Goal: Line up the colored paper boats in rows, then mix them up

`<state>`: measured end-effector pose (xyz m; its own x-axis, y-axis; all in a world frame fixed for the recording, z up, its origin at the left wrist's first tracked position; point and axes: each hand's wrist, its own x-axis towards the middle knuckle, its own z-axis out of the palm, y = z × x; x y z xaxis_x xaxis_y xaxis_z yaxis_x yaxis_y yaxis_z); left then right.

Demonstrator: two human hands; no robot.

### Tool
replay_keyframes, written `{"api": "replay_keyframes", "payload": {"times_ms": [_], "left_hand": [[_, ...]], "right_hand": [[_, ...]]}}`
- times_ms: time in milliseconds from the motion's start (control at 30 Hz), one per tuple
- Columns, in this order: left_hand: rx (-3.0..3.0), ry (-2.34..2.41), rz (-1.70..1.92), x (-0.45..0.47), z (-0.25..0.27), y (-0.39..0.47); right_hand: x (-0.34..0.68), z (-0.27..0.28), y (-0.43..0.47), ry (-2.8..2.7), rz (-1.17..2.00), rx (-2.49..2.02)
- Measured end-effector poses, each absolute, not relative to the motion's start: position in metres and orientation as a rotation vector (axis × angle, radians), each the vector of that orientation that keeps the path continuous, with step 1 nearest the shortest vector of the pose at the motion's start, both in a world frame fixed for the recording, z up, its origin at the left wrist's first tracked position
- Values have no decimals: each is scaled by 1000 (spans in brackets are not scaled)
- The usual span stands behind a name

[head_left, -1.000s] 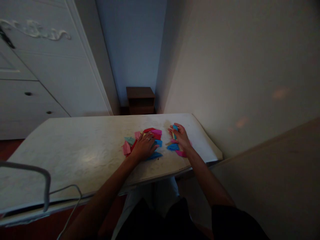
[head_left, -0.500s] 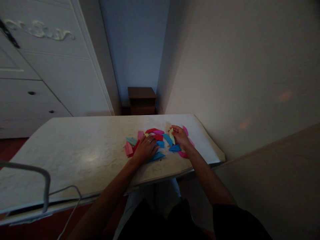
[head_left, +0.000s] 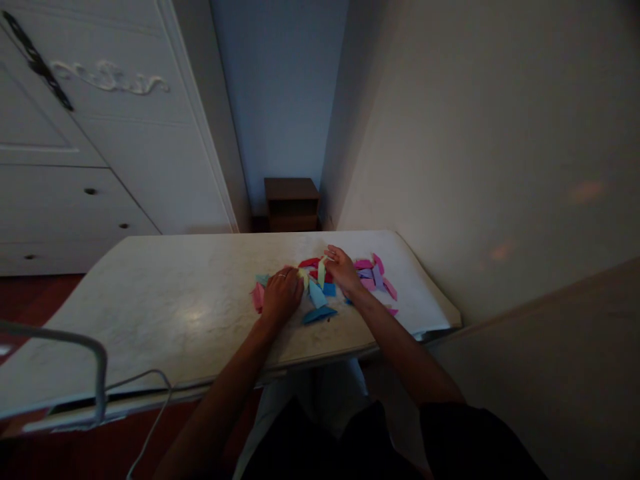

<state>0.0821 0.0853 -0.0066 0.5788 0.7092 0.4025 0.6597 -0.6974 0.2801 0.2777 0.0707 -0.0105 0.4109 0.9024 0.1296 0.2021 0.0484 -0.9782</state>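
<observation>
Several folded paper pieces in mixed colours lie on the white tabletop [head_left: 165, 287]. My right hand [head_left: 345, 272] pinches a pale yellow folded paper piece [head_left: 321, 273] above the middle of the pile. My left hand [head_left: 283, 293], with a ring on one finger, has its fingers curled at a second pale yellow folded paper piece [head_left: 303, 277]; the fingertips are partly hidden. Red pieces [head_left: 309, 263] lie behind the hands. Between them are a light blue piece [head_left: 317, 293] and a darker blue piece [head_left: 320, 315]. A pink piece [head_left: 257, 297] sticks out left of my left hand.
Pink and purple paper pieces [head_left: 377, 273] lie right of my right hand. A grey curved tube [head_left: 97, 360] and a white cable [head_left: 155, 423] stand at the left front edge. A wall [head_left: 475, 167] borders the right; a white cabinet [head_left: 150, 147] and brown nightstand [head_left: 291, 190] stand beyond.
My right hand has moved left with the yellow piece, baring pink and purple pieces on the right. My left hand has drawn back slightly left, its fingers now more curled. The view has shifted slightly.
</observation>
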Motion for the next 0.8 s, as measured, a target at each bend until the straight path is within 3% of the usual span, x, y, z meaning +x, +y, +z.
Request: {"api": "replay_keyframes", "payload": {"times_ms": [267,533,800], "left_hand": [[2683,1309,770,78,-9,89],[2735,1195,726,84,-17,88],[2622,1234,750,80,-19,92]], "right_hand": [[274,-4,61,-1251,790,-1450],[262,12,50,-1968,445,-1595],[276,20,45,-1810,370,-1659]]}}
